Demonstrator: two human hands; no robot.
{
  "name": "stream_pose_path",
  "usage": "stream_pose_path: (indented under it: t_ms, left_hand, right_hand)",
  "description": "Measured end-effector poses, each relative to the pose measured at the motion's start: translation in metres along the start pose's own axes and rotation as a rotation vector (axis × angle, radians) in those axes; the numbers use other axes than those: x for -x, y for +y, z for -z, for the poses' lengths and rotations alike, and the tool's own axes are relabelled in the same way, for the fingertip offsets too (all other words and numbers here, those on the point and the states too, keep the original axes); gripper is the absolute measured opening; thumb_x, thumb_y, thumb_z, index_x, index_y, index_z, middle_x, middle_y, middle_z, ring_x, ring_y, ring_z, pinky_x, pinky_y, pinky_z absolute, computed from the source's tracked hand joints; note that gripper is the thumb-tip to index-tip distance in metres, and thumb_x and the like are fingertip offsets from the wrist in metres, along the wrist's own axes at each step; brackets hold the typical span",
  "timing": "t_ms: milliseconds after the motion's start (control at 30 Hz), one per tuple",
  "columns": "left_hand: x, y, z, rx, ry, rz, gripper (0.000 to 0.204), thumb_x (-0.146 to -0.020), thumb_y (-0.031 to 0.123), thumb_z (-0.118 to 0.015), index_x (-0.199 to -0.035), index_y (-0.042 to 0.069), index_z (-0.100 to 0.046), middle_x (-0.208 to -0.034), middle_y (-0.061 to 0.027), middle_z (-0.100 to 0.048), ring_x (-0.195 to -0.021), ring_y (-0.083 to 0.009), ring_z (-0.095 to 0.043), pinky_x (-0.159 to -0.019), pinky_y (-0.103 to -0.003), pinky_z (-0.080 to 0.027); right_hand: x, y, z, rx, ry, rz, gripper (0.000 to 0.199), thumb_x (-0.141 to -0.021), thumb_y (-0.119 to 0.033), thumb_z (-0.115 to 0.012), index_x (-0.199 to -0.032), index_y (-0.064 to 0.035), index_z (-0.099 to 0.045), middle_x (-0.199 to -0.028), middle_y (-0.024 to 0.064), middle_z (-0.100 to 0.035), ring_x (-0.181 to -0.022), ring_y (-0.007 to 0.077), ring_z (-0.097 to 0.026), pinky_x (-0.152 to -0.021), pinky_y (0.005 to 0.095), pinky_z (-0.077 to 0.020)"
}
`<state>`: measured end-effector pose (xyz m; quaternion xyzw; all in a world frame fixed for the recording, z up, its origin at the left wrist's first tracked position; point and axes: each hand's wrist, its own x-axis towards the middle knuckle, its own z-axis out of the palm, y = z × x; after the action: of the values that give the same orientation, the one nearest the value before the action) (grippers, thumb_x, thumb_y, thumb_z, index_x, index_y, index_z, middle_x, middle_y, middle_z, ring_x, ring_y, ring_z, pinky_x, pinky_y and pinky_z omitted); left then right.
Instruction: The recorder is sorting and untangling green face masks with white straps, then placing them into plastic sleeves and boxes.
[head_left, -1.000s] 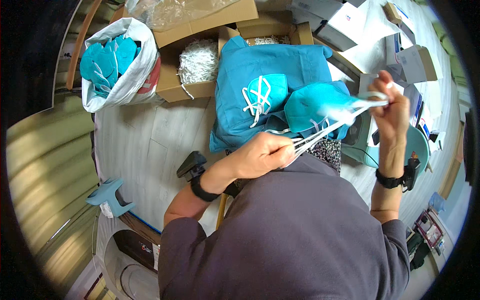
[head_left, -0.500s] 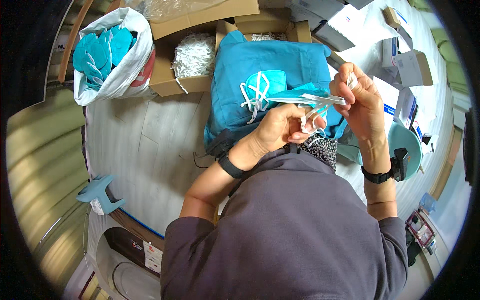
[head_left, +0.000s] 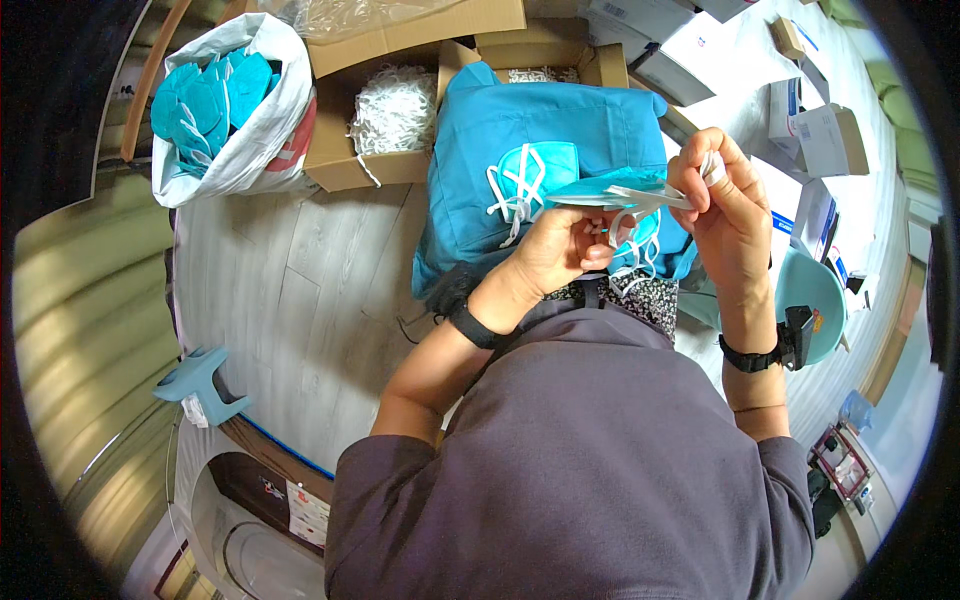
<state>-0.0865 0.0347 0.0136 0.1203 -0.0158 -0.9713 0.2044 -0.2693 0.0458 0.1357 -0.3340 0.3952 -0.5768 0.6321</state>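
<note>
A flat teal face mask [head_left: 598,188] with white straps is held above my lap between both hands. My left hand [head_left: 545,250] is closed on its lower edge, fingers curled by a white strap. My right hand [head_left: 728,205] pinches the mask's white right end, and some white strap shows at its fingertips. Another teal mask [head_left: 548,165], straps crossed on top, lies on the blue-teal cloth [head_left: 470,130] over my lap. More mask material with dangling white loops [head_left: 640,252] shows below the hands, partly hidden by them.
A white sack [head_left: 285,130] full of teal masks [head_left: 215,105] stands at the far left. Beside it, a cardboard box [head_left: 335,160] holds a heap of white straps [head_left: 395,110]. White cartons [head_left: 690,55] are scattered at the far right, near a pale teal stool [head_left: 815,300].
My left fingers have shifted and curled in toward the mask's lower edge. The white loops below now hang more loosely. My right hand keeps its pinch, and the whole view has moved slightly.
</note>
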Motion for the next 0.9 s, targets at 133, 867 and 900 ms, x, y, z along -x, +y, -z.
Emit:
stream_pose_path:
  t_ms: [133, 867, 900]
  left_hand:
    - [0.001, -0.003, -0.018, -0.101, 0.106, -0.003, 0.024, -0.098, 0.022, -0.054, -0.102, 0.000, -0.062, -0.076, 0.0003, -0.056, -0.057, -0.0082, -0.045, -0.048, -0.021, -0.036]
    - [-0.011, 0.101, 0.047, -2.106, 0.972, -0.220, 0.031, -0.080, 0.034, -0.072, -0.087, 0.004, -0.074, -0.077, -0.0178, -0.070, -0.074, -0.0292, -0.070, -0.064, -0.041, -0.051]
    - [-0.008, 0.105, 0.045, -2.032, 0.920, -0.265, 0.028, -0.079, 0.031, -0.072, -0.086, 0.004, -0.074, -0.073, -0.0167, -0.069, -0.070, -0.0281, -0.069, -0.062, -0.040, -0.051]
  right_hand:
    - [0.000, 0.002, 0.002, -0.005, 0.021, 0.006, 0.017, -0.102, -0.021, -0.049, -0.100, -0.0043, -0.054, -0.069, -0.0003, -0.048, -0.061, 0.0085, -0.042, -0.054, 0.0212, -0.0348]
    - [0.035, 0.034, 0.008, 1.114, -0.730, -0.216, 0.030, -0.081, -0.011, -0.061, -0.108, 0.0005, -0.066, -0.113, 0.0177, -0.067, -0.105, 0.0348, -0.064, -0.092, 0.0409, -0.0502]
    - [0.035, 0.028, 0.006, 1.134, -0.716, -0.191, 0.030, -0.080, -0.011, -0.063, -0.107, 0.0005, -0.067, -0.114, 0.0172, -0.067, -0.105, 0.0343, -0.064, -0.092, 0.0412, -0.0501]
